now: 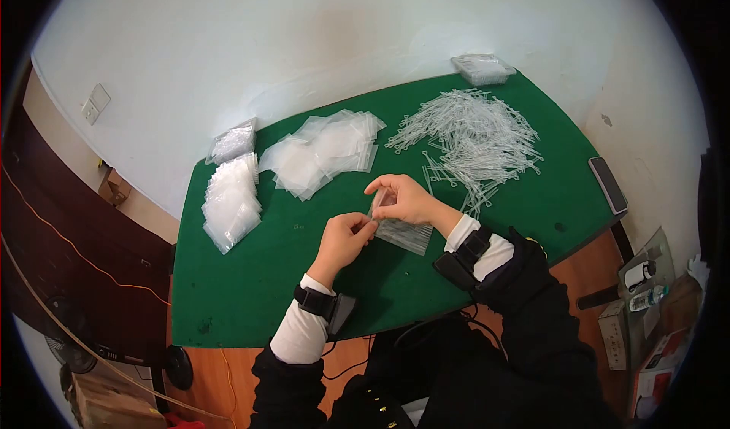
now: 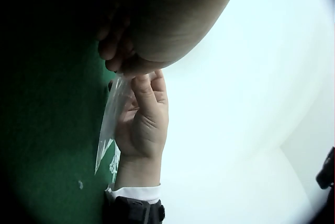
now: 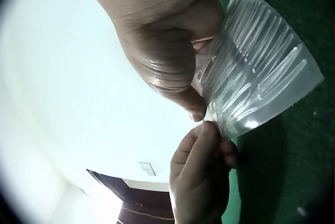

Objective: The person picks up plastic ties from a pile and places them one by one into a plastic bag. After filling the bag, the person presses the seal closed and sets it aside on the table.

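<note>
A clear plastic bag (image 3: 293,85) with several slim clear plastic sticks (image 3: 251,41) side by side in it is between the two hands over the green table. My left hand (image 1: 338,245) pinches the bag at its upper left corner between thumb and fingers. At the bag's upper edge, my right hand (image 1: 413,201) grips it with the thumb close to the left fingertips. In the right wrist view, the bag slants down from both hands towards the cloth. Beyond the right hand lies a large heap of loop-ended clear plastic sticks (image 1: 479,136).
Flat clear bags (image 1: 319,151) are spread at the back middle, and a fanned row of bags (image 1: 230,201) lies at the left. Filled-looking packs stand at the back left (image 1: 233,141) and back right (image 1: 484,68). A dark phone-like slab (image 1: 607,185) lies by the right edge.
</note>
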Available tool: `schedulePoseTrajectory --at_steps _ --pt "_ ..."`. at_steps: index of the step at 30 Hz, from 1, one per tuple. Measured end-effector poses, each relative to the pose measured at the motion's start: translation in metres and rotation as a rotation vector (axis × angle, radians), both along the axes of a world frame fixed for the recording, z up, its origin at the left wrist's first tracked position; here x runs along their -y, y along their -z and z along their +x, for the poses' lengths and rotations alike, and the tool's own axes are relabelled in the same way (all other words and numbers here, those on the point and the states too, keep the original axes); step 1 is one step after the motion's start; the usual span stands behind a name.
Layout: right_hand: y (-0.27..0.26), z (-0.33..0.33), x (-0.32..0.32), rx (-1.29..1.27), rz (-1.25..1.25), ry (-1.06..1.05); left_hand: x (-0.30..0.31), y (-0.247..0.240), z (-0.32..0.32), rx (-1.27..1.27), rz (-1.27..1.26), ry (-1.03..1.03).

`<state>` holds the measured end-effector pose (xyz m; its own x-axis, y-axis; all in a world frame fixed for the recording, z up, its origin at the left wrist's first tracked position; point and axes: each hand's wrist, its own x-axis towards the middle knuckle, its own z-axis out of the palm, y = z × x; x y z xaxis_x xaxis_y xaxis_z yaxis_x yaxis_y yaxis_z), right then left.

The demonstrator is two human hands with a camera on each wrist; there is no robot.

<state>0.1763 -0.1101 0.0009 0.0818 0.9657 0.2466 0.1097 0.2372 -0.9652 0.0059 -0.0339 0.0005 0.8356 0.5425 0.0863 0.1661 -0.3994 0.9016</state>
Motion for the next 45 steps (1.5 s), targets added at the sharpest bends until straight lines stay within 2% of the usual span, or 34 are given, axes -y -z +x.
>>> schedulePoseTrajectory --at_steps 4,19,24,27,31,35,45 --pt "0.0 0.001 -0.001 -0.009 -0.041 0.004 -0.001 -0.001 -0.001 -0.015 -0.006 0.008" --pt "-0.005 0.011 0.002 -0.145 -0.008 0.28 -0.009 -0.003 -0.004 -0.08 -0.201 0.059" --pt "-0.005 0.01 0.001 -0.119 -0.029 0.261 -0.008 -0.002 -0.004 -0.092 -0.198 0.065" --pt "-0.004 0.006 0.001 -0.088 -0.031 0.208 -0.005 0.001 -0.002 0.05 0.087 -0.006" --pt "0.0 -0.006 -0.001 -0.075 0.021 0.071 -0.002 -0.003 -0.001 0.092 0.055 -0.039" --pt "-0.003 -0.009 0.001 -0.03 0.01 0.057 -0.001 -0.003 -0.001 0.065 0.14 -0.048" --pt "-0.005 -0.002 0.0 -0.086 0.086 0.13 -0.001 0.0 0.0 0.073 0.062 -0.047"
